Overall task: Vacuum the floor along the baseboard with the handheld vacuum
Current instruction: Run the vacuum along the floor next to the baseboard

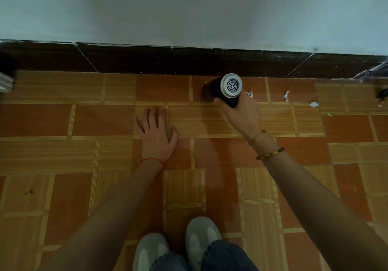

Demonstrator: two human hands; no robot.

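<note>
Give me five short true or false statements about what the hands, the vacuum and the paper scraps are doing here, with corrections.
1. The right hand grips the black cylindrical handheld vacuum with the white vented end cap. True.
2. The left hand holds a cloth. False: it rests flat on the orange and tan patterned floor, holding nothing.
3. White torn paper scraps lie right of the vacuum. True.
4. The vacuum is far from the dark brown baseboard. False: it is close beside it.
5. The scraps lie on the baseboard. False: they lie on the floor.
</note>
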